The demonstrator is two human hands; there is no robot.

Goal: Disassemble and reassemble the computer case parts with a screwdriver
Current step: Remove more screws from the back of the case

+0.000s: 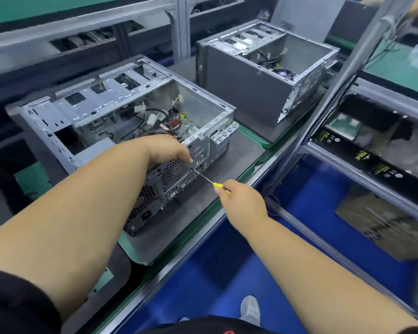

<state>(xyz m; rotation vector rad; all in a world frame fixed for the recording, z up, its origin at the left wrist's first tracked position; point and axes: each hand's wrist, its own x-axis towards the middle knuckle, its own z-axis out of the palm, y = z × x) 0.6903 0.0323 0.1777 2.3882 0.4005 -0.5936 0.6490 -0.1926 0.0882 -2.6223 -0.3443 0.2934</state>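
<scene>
While our left hand (169, 150) grips the open computer case (121, 131) rear edge, our right hand (239, 201) pinches the yellow-handled screwdriver (209, 180), tip at the back panel.

Both forearms are bare. A black sleeve (15, 302) covers the left upper arm at the lower left of the frame. Black clothing (203, 325) with a small red mark runs along the bottom edge. Just above it shows a grey-white shoe (250, 309).
</scene>
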